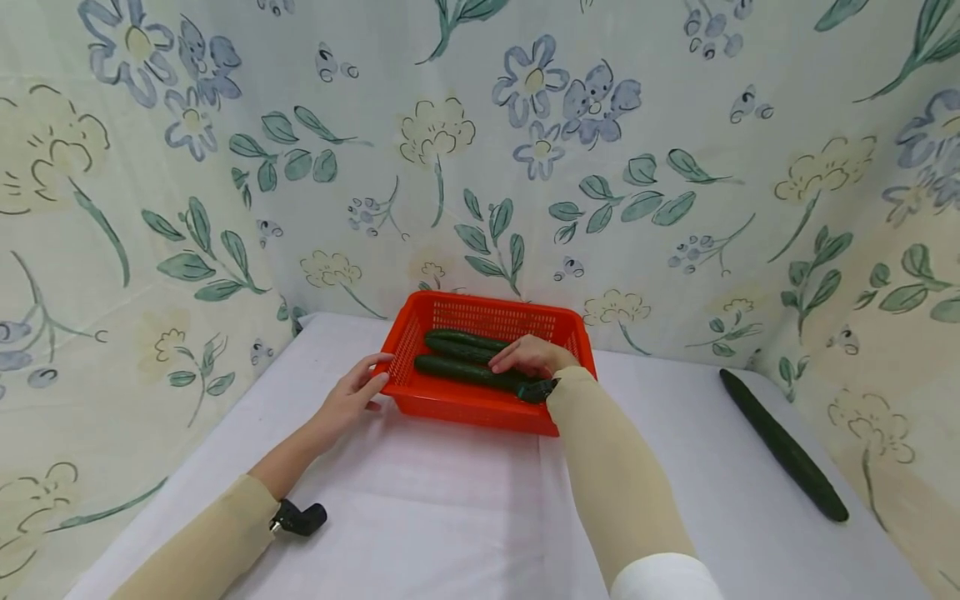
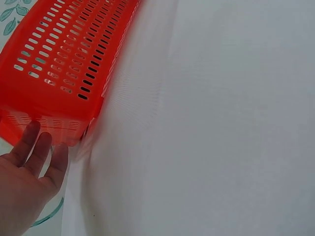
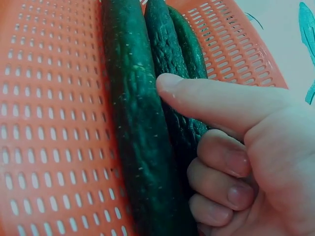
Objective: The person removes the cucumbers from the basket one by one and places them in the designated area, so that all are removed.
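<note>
At the back of the white-covered table (image 1: 465,508), an orange slotted plastic basket (image 1: 450,400) sits close to the floral cloth backdrop (image 1: 480,150). Three dark green cucumbers lie side by side in the basket, lengthwise along it: front cucumber (image 1: 457,371), middle cucumber (image 3: 170,73), rear cucumber (image 1: 465,338). Right hand (image 1: 531,356) is inside the basket on top of the cucumbers; in the right wrist view the index finger is stretched out with its tip touching the seam between front and middle cucumber, other fingers curled under against the middle one, nothing clamped, so the grip reads as released, just pressing. Left hand (image 1: 351,398) is at the basket's left end, fingers straight, tips touching the outer wall near the rim; grip released, no wrap around the rim. A fourth, long cucumber (image 1: 783,446) lies on the table well apart to the right, near the backdrop.
</note>
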Available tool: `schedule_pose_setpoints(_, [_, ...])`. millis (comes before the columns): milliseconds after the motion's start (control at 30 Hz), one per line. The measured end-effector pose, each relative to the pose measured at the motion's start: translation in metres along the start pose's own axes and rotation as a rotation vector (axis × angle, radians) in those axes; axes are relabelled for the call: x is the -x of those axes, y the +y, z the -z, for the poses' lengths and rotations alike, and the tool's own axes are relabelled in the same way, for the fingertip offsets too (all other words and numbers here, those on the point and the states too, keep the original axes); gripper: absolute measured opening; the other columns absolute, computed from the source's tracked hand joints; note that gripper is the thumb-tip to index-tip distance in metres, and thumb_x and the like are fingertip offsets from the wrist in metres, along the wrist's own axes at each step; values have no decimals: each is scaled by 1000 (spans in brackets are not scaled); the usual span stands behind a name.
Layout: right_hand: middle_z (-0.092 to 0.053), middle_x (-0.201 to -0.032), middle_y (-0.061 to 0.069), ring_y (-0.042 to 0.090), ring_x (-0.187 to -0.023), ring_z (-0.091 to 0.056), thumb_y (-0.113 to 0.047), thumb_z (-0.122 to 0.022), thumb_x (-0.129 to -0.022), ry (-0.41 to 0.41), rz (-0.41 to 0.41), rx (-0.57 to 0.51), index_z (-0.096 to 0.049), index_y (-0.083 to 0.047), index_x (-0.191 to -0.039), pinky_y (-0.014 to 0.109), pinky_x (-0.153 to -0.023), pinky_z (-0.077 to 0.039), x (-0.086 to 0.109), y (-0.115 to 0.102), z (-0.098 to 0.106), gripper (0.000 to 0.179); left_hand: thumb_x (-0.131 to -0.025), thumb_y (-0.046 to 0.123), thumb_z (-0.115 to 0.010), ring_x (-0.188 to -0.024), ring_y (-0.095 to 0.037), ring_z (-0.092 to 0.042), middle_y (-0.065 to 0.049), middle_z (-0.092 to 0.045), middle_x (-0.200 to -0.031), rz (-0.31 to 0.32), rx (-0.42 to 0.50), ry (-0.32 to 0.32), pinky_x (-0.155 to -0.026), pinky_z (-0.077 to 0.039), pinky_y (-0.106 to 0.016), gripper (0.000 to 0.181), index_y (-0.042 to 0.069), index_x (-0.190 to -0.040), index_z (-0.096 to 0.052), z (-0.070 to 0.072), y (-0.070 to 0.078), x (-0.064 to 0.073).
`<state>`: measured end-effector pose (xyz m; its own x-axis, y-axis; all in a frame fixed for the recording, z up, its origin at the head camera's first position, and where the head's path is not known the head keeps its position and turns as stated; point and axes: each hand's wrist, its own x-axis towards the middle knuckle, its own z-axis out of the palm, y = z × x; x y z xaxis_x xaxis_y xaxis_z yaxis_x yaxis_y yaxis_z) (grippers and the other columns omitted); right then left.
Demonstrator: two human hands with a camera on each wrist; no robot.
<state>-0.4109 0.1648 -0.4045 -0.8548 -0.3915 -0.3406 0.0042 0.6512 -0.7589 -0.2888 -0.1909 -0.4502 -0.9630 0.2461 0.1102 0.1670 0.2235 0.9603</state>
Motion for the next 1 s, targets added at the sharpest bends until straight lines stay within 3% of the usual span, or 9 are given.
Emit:
schedule_pose_setpoints(133, [-75, -111, 1, 22, -95, -55, -32, -75, -88, -1, -7, -6, -79, -18, -113, 27, -71, -45, -1, 2, 0, 29, -107, 27, -49, -115, -37, -58, -25, -56, -136, 0, -21, 1, -93, -55, -51, 48, 21, -153, -37, 0, 0, 0])
schedule_pose_setpoints(367, [-73, -91, -1, 20, -92, -57, -33, -76, -88, 24, 1, -44, -80, -15, -110, 27, -75, -47, 0, 2, 1, 29, -106, 32, -51, -116, -38, -57, -26, -56, -136, -13, -24, 1, -92, -56, -47, 48, 22, -152, -39, 0, 2, 1])
schedule_pose_setpoints(600, [-75, -116, 3, 23, -117, -59, -32, -75, -88, 1, 1, -45, -79, -14, -112, 41, -104, -48, 0, 9, 4, 30, -106, 32, -51, -118, -42, -56, -26, -54, -138, -14, -28, -3, -92, -56, -47, 50, 22, -153, -38, 0, 1, 2])
schedule_pose_setpoints(767, [-73, -122, 2, 24, -123, -57, -36, -75, -88, -19, -2, -10, -78, -18, -115, 48, -109, -45, -4, 14, 5, 33, -106, 32, -52, -118, -41, -57, -25, -55, -138, -9, -29, -1, -93, -56, -48, 49, 23, -153, -38, 0, 1, 2])
schedule_pose_setpoints(1000, [-69, -130, 2, 24, -127, -55, -35, -75, -88, -65, 11, 62, -77, -18, -118, 44, -110, -45, -5, 14, 7, 34, -105, 35, -53, -118, -43, -56, -24, -55, -137, -10, -30, -1, -93, -56, -48, 51, 23, -152, -39, 0, 2, 2])
